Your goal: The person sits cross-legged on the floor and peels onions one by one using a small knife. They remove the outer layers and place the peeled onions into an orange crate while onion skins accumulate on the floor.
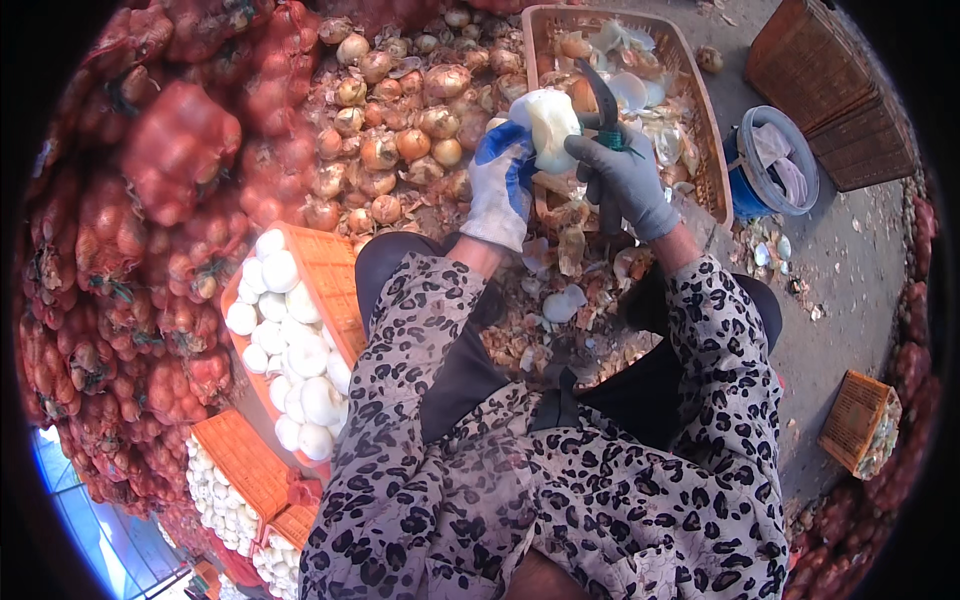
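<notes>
A peeled white onion [553, 135] is held up in front of my knees by my left hand [501, 180], which wears a white and blue work glove. In a grey glove, my right hand [626, 176] grips a knife with a dark curved blade [598, 90] and green binding at its base. Its thumb touches the onion's right side. Just beneath and beyond my hands stands an orange plastic crate [705, 127] with onion skins and peeled layers in it. Unpeeled brown onions [412, 144] lie in a heap to the left of that crate.
An orange crate [326, 281] of peeled onions stands by my left knee, with more filled crates [240, 469] behind it. Red mesh sacks [180, 150] of onions are piled at left. A blue bucket [739, 180] and stacked crates [840, 105] are at right. Skins [562, 304] litter the ground.
</notes>
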